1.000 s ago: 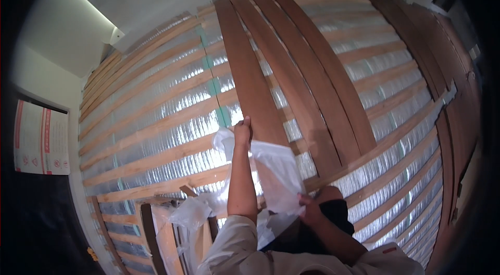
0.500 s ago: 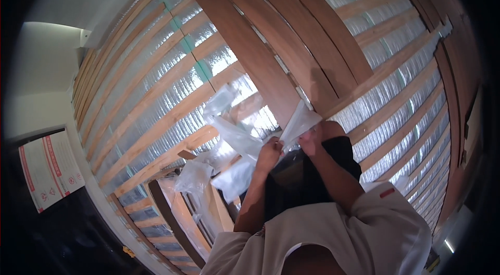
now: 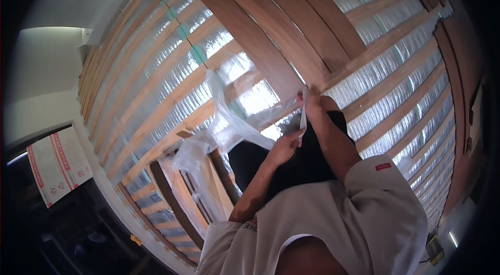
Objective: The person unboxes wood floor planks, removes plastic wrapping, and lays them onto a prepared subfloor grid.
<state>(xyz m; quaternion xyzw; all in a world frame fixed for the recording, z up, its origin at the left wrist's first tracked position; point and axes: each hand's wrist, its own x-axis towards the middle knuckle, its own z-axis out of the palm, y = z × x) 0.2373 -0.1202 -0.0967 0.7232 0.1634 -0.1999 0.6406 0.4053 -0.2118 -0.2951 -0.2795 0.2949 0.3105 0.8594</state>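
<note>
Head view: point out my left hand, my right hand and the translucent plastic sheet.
Left hand (image 3: 285, 150): head view, back of the hand.
Right hand (image 3: 312, 104): head view, back of the hand.
Translucent plastic sheet (image 3: 229, 128): head view, crumpled part left of both hands.

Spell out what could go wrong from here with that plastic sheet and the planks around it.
The translucent plastic sheet might tear, since a narrow strip of it runs bunched between the left hand and the right hand. Its loose part trails over the wooden battens and could snag or slip underfoot. The leftmost brown plank ends close to the right hand, so a bump might shift it.
</note>
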